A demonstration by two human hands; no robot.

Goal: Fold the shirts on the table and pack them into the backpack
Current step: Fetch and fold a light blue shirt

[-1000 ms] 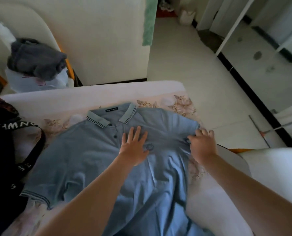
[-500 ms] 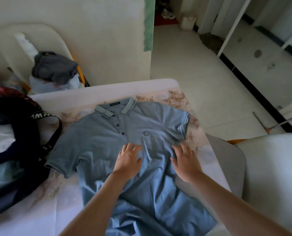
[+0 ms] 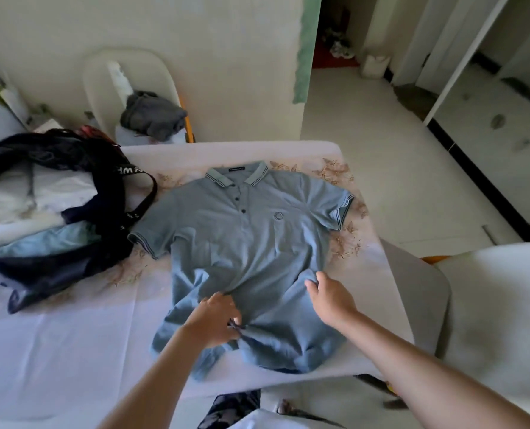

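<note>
Surroundings first. Your counter (image 3: 56, 351) is covered by a white cloth with a pale floral print. The open black fabric backpack (image 3: 56, 267) lies on its left part, with folded white and light blue clothes (image 3: 59, 190) showing in its mouth. The bag's black strap with white lettering (image 3: 137, 209) loops out toward the shirt and ends just beside the sleeve on your left. You cannot tell from here whether strap and sleeve touch.

Behind the counter, a white moulded chair (image 3: 99, 88) carries a crumpled dark grey garment (image 3: 152, 116). A second white chair (image 3: 489, 305) stands close by the counter's right edge.

The blue-grey short-sleeved polo shirt (image 3: 245, 236) lies front up on the counter, right of the backpack. Its long axis runs away from you, with the striped collar (image 3: 237, 178) at the far end and the hem at the near edge by your body. The sleeves spread left and right, and the right one comes near the counter's right edge. The upper half is smooth and the lower half is rumpled.

Your left hand (image 3: 214, 320) has its fingers curled, pinching a ridge of fabric at the shirt's lower middle. Your right hand (image 3: 328, 297) is at the shirt's right side below the sleeve, thumb and fingers nipping the cloth. Creases run toward that grip.
</note>
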